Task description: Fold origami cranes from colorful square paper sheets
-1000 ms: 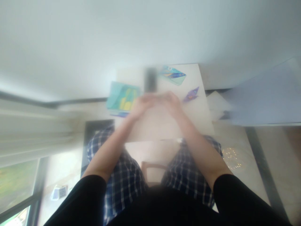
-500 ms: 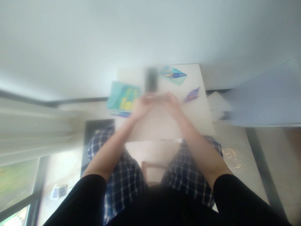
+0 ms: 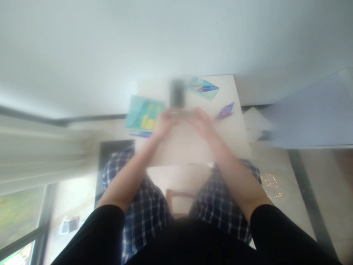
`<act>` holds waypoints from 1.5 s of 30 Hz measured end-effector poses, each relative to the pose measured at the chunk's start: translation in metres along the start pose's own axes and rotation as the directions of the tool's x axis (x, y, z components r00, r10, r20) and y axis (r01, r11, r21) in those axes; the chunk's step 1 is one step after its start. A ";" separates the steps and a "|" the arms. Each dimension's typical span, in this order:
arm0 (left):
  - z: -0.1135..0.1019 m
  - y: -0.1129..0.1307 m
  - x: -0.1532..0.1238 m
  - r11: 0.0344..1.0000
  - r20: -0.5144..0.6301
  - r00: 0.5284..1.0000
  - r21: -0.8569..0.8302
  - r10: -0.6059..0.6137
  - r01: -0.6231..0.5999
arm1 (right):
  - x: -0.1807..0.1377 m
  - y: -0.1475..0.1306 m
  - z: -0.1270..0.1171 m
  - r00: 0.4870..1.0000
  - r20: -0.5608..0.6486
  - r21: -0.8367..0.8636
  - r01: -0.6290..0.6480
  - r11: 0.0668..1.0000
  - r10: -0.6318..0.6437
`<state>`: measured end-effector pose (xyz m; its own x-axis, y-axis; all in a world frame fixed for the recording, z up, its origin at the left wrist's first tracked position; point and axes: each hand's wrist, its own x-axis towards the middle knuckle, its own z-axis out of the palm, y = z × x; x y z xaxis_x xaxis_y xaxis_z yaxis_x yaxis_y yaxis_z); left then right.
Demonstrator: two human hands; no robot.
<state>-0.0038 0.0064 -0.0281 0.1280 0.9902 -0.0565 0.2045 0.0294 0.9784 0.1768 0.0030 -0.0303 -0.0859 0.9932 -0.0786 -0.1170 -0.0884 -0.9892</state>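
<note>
Moved since the earlier frame: my two hands, by a slight turn of the fingers, so that the piece between them now shows as a flatter, longer band; all else lies as it did. Left hand [image 3: 165,121], one: fingers bent, grip closed on the near end of a pale greenish strip [image 3: 182,114], blurred, its make impossible to tell. Right hand [image 3: 201,119], one: grip closed on the strip's other end, fingers likewise blurred. Strip, one: level between my hands, above the middle of a white tabletop [image 3: 182,147]. Dark oblong object [image 3: 177,92], one: just beyond the strip, too blurred to name. Teal sheet with yellow figure [image 3: 138,110], one: beside my left hand, partly over a blue-purple edged piece [image 3: 142,135]. Blue and pale green folded paper [image 3: 204,88], one: near the far right corner. Purple folded piece [image 3: 225,111], one: to the right of my right hand, apart from it
</note>
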 end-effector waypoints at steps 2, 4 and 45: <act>-0.002 0.004 0.000 0.999 0.020 1.000 -0.038 -0.001 0.001 | -0.001 -0.004 0.000 1.000 0.020 0.021 -0.015 1.000 0.014; -0.004 0.006 -0.001 0.998 0.032 0.999 -0.055 -0.010 0.011 | -0.002 -0.009 0.000 0.999 0.033 0.027 -0.018 0.999 0.017; 0.004 -0.024 0.011 0.961 -0.109 0.968 -0.190 -0.225 0.202 | -0.003 -0.009 0.019 0.927 -0.181 0.541 -0.186 0.820 0.329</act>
<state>-0.0036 0.0164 -0.0532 -0.0276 0.9671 -0.2529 0.0381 0.2538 0.9665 0.1591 -0.0011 -0.0190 0.0611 0.9049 -0.4212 -0.6156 -0.2980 -0.7295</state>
